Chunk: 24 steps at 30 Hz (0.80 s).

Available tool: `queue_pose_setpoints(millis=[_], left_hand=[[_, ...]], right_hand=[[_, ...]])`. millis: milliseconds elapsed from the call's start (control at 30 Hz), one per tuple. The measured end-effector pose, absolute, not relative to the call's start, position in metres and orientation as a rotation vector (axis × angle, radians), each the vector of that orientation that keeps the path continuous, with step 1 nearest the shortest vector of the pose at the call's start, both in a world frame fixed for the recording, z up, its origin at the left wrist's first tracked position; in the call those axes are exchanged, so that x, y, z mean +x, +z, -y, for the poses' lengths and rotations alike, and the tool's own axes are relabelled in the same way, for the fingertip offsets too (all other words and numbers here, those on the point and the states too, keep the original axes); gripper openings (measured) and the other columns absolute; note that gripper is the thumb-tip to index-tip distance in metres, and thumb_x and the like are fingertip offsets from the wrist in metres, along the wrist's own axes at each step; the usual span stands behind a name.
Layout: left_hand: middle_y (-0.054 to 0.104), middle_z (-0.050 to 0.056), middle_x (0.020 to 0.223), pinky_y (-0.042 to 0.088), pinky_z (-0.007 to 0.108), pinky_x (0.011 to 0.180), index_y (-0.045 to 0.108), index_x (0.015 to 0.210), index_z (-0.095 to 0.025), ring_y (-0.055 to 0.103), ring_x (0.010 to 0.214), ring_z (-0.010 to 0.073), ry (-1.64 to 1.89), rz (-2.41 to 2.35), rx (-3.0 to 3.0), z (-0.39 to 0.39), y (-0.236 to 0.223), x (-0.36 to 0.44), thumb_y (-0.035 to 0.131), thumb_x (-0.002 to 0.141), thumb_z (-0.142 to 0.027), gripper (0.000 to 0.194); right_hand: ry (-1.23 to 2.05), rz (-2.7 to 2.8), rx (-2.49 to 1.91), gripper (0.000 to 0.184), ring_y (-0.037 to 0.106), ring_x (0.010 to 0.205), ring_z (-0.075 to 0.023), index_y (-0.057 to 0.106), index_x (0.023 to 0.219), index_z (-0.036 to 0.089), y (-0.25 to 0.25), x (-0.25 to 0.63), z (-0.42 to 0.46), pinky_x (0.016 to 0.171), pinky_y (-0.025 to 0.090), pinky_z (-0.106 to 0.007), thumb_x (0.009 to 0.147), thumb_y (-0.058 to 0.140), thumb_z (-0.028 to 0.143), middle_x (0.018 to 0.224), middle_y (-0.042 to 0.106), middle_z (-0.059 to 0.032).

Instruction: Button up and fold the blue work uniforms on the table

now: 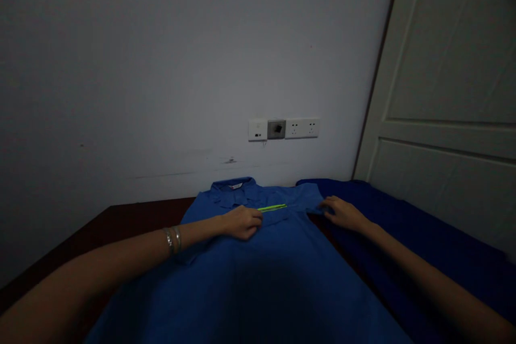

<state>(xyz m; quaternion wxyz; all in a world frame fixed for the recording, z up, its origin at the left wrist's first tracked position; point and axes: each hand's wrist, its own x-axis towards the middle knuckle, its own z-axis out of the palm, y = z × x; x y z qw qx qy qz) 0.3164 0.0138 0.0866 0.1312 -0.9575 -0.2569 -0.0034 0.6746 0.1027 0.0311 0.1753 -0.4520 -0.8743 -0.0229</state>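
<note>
A blue short-sleeved work shirt (258, 258) lies flat on the table, its collar toward the wall. A yellow-green reflective strip (272, 207) crosses its chest. My left hand (242, 222) lies curled on the chest just left of the strip and seems to grip a fold of the fabric. My right hand (342, 214) reaches the shirt's right edge, its fingers on a raised flap of blue cloth. Whether those fingers pinch the cloth is hidden. Silver bangles (172, 239) circle my left wrist.
A dark brown wooden table (137, 216) runs to the wall. Dark blue cloth (387, 215) lies to the right of the shirt. A white door (439, 75) stands at the right, and a wall socket panel (283, 129) sits above the table.
</note>
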Motion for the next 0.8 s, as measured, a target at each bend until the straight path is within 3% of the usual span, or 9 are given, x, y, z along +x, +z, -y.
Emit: queue_pose_setpoints(millis=[333, 467, 600, 800], left_hand=[[0.063, 0.005, 0.091, 0.044, 0.024, 0.07, 0.063, 0.082, -0.017, 0.059, 0.08, 0.0164, -0.283, 1.157, -2.659, -0.102, 0.084, 0.393, 0.042, 0.078, -0.015, 0.022], [0.064, 0.009, 0.098, 0.044, 0.029, 0.077, 0.061, 0.098, -0.015, 0.059, 0.09, 0.021, -0.46, 1.473, -2.586, -0.146, 0.076, 0.438, 0.04, 0.081, -0.018, 0.027], [0.063, 0.013, 0.104, 0.044, 0.03, 0.08, 0.048, 0.119, -0.012, 0.059, 0.093, 0.0216, -0.611, 1.695, -2.559, -0.183, 0.061, 0.483, 0.04, 0.086, -0.025, 0.036], [0.058, 0.017, 0.114, 0.04, 0.031, 0.09, 0.05, 0.115, -0.01, 0.054, 0.107, 0.0219, -0.61, 1.81, -2.564, -0.22, 0.048, 0.529, 0.04, 0.088, -0.023, 0.031]], right_hand=[[-0.23, 2.319, -1.361, 0.024, 0.053, 0.092, -0.0188, 0.06, 0.098, 0.017, 0.003, 0.67, -0.082, 0.078, 0.044, -0.028, 0.084, 0.039, 0.016, 0.099, 0.057, -0.0093], [-0.229, 2.215, -1.401, 0.022, 0.054, 0.09, -0.0191, 0.061, 0.096, 0.017, -0.009, 0.668, -0.085, 0.076, 0.044, -0.028, 0.084, 0.043, 0.016, 0.096, 0.056, -0.0096], [-0.19, 2.164, -1.406, 0.022, 0.055, 0.088, -0.018, 0.061, 0.098, 0.018, -0.012, 0.669, -0.085, 0.077, 0.045, -0.027, 0.084, 0.044, 0.015, 0.097, 0.054, -0.0092], [-0.222, 2.148, -1.392, 0.022, 0.054, 0.086, -0.016, 0.062, 0.095, 0.018, -0.008, 0.668, -0.083, 0.077, 0.046, -0.026, 0.083, 0.044, 0.012, 0.102, 0.051, -0.0088]])
